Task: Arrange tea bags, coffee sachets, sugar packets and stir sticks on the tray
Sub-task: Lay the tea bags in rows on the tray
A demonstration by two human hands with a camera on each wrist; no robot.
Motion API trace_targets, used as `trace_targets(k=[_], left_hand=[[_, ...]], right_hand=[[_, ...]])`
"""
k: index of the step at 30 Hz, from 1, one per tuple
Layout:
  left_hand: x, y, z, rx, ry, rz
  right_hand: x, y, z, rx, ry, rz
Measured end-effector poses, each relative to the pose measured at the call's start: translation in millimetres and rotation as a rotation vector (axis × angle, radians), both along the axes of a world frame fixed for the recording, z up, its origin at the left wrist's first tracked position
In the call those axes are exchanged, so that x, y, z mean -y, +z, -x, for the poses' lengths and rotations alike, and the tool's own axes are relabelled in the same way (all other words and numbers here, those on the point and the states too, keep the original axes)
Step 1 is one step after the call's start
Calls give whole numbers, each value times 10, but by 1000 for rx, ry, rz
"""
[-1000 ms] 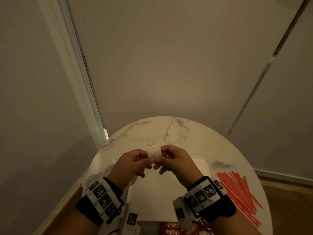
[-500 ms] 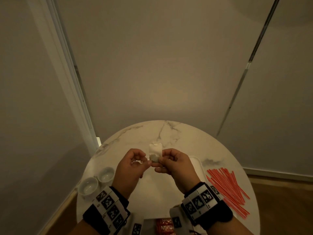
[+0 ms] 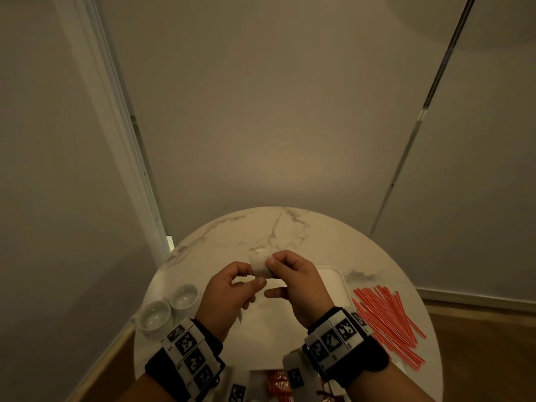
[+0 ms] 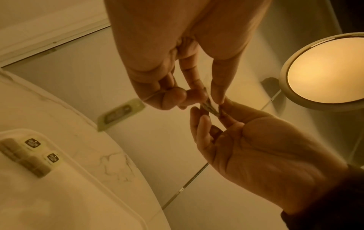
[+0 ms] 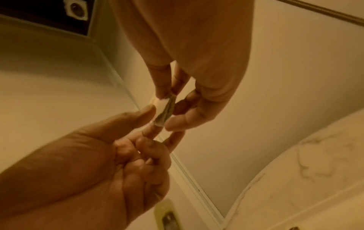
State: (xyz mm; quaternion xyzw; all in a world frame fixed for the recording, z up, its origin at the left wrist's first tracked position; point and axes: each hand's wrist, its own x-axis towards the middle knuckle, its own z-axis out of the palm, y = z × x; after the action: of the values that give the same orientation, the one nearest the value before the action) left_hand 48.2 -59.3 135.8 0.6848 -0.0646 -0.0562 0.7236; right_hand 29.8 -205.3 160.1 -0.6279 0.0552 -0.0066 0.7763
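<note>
Pinching small white tea bag, greenish contents.

Tea bag: white paper, dark greenish-brown contents showing at its edge in the wrist views. Table: white marble with grey veining; tray white; two cups white; stir sticks red with thin white stripes; sachets at the near edge red with white lettering. Wristbands: black, carrying white blocks printed with black square marker patterns.

left hand and right hand raised, fingers pinching together
</note>
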Motion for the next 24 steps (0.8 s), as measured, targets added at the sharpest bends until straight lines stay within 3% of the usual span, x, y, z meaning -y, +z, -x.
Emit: trace_targets(k=[7, 10, 15, 18, 22, 24], left_hand=[[-1, -8, -47, 63, 25, -12], [-29, 7, -60, 74, -27, -67], [-93, 99, -155, -60, -78, -66], [-178, 250, -293, -44, -23, -42], [-200, 517, -354, 54, -76, 10], [-174, 586, -334, 90, -132, -3]], right_hand=[[55, -32, 11, -30, -22, -84], [66, -53, 31, -14, 67, 25], [94, -19, 22, -17, 96, 8], [114, -26, 17, -33, 133, 96], [57, -83, -17, -134, 257, 297], [26, -76, -41, -245, 304, 141]])
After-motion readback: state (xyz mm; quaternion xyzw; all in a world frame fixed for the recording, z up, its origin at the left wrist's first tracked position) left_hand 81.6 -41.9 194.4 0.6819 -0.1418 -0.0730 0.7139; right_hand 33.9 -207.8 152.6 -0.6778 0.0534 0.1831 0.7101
